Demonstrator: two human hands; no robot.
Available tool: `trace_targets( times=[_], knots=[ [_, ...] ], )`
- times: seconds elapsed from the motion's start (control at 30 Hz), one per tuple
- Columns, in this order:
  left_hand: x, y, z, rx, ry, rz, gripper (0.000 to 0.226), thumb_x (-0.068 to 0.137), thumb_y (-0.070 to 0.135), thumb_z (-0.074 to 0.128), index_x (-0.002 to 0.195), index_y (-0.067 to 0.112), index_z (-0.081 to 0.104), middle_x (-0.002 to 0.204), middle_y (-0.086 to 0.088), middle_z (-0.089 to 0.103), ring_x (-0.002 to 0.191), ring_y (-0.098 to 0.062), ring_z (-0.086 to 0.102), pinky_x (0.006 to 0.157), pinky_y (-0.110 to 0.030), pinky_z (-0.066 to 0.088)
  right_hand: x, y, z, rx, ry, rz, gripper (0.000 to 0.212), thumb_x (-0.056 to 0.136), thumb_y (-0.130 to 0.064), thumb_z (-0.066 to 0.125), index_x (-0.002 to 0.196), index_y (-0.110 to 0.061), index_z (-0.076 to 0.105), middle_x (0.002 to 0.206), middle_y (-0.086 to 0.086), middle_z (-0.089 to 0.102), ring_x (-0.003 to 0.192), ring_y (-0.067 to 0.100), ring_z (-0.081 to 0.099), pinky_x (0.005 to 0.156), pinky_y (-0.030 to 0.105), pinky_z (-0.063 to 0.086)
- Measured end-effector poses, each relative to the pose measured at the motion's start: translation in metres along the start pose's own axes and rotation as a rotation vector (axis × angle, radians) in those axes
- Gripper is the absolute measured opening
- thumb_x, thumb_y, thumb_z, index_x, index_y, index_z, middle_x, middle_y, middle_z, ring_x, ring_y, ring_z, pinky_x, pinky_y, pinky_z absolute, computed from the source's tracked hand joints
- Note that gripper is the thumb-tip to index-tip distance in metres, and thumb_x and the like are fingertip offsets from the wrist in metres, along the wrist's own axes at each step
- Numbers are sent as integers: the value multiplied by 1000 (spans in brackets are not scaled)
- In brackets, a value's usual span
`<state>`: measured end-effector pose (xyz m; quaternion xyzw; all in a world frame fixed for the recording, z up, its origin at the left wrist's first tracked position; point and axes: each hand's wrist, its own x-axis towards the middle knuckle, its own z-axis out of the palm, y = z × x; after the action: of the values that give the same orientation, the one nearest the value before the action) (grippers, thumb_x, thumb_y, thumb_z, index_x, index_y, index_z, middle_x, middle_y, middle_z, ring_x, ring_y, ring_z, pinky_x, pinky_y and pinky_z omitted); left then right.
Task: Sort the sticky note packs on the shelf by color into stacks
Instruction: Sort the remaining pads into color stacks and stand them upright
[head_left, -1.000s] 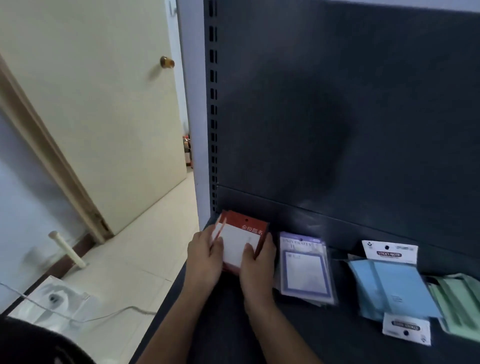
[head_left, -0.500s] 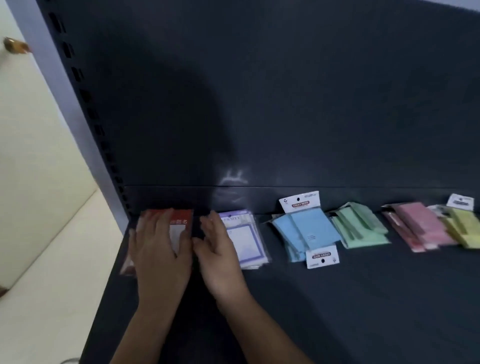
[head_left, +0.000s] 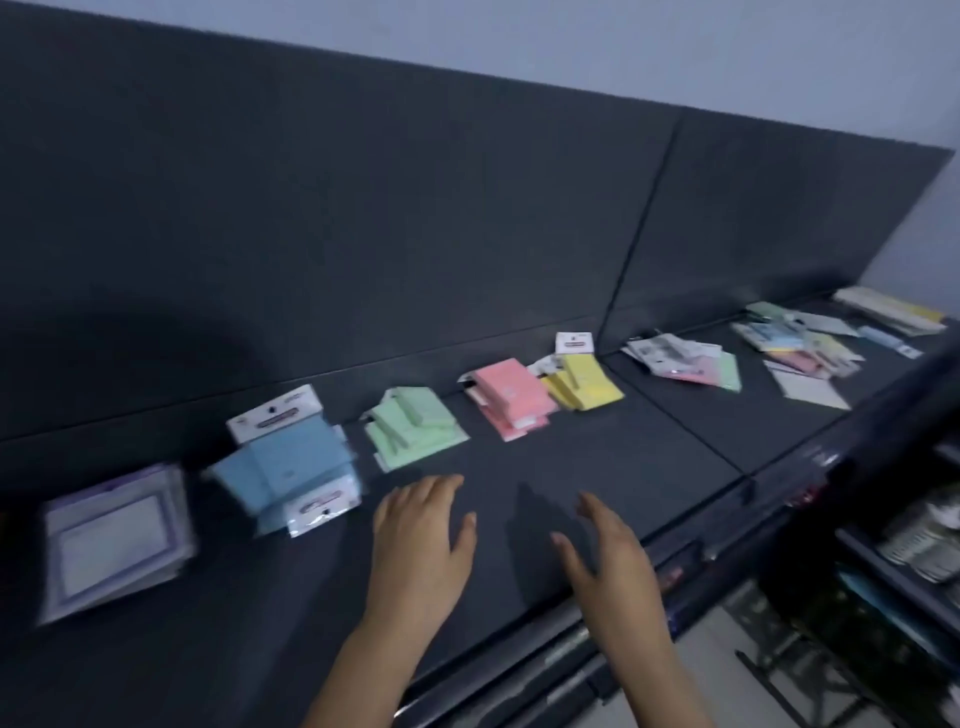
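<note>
1. Packs of sticky notes lie in 5 color stacks along the back of the dark shelf (head_left: 597, 467). From the left these are a purple-bordered stack (head_left: 117, 540), a blue stack (head_left: 291, 467), a green stack (head_left: 415, 426), a pink stack (head_left: 511, 397) and a yellow stack (head_left: 584, 387).
2. The packs in each stack are fanned rather than squared up. The pink and yellow stacks sit just beside each other, and the other 3 stand apart.
3. White header cards (head_left: 275, 415) show at the back and front of the blue stack. Their print is too blurred to read.
4. Past a seam in the shelf to the right lies a mixed pile (head_left: 680, 358) of gray, pink and green packs. Farther right is a second mixed pile (head_left: 800, 343), with a white sheet (head_left: 813, 387) in front of it and a pale stack (head_left: 888, 309) at the far end.
5. The left hand (head_left: 421, 540) is palm down in front of the green stack and apart from it. Its fingers are straight and hold nothing, and I cannot tell whether it touches the shelf.
6. The right hand (head_left: 608, 551) is near the shelf's front edge, turned on its side. Its fingers are straight, its thumb is spread, and it is empty.
7. A dark back panel (head_left: 363, 208) rises behind the stacks, with a pale wall (head_left: 727, 52) above it. Lower shelves (head_left: 924, 540) with blurred goods show at the right.
</note>
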<state>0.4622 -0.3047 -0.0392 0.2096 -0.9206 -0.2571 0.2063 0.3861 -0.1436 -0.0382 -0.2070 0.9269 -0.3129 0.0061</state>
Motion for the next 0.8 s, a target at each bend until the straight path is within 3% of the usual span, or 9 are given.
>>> trace_targets(
  times=[0.2,0.43,0.8],
  knots=[
    [16,111,91,20,-231,130,54,97,41,39,146,25,22,149,12,30,137,-8,26,116,-31,14,-9,130,-104,-90,106,196,48,92,-28,56,137,-18,42,136,-1,49,129,14,39,106,25,32],
    [26,193,156,-58,-305,138,58,95,40,43,147,25,22,151,9,29,138,-11,25,115,-30,16,-15,223,-166,-38,197,306,46,91,-28,57,134,-20,45,132,-5,52,122,12,46,103,28,39],
    [115,261,249,-69,-319,183,53,94,33,49,143,20,33,146,5,39,134,-13,34,113,-30,23,72,308,-188,-27,199,278,46,93,-23,53,137,-26,39,134,-12,44,124,4,40,105,16,31]
  ],
)
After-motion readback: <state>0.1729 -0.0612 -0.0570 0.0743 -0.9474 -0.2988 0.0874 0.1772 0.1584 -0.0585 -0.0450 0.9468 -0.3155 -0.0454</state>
